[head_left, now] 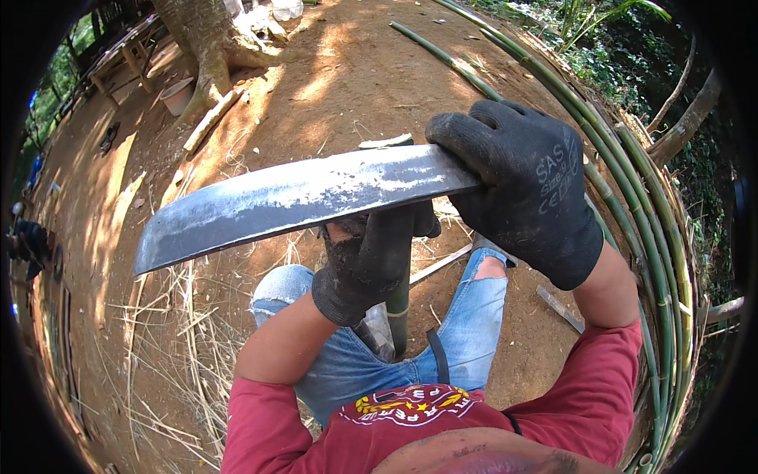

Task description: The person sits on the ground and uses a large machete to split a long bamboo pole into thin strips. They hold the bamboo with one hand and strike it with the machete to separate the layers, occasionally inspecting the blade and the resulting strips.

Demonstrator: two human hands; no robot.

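Note:
A broad machete (292,193) with a worn grey blade lies across the middle of the view, its tip pointing left. My right hand (527,186), in a black work glove, is closed around the machete at its right end; the handle is hidden in the fist. Below and partly behind the blade, my left hand (369,257), also gloved, is wrapped round an upright green bamboo pole (399,320) between my legs. The left glove looks torn, with some finger skin showing. The blade passes over the pole and hides part of it near the top.
Long green bamboo poles (643,213) lie curving along the right side. Dry bamboo strips (178,347) litter the ground at left. A tree trunk (197,39), a bucket (178,96) and a cut log (213,120) are at the far left. A flat strip (559,308) lies by my right leg.

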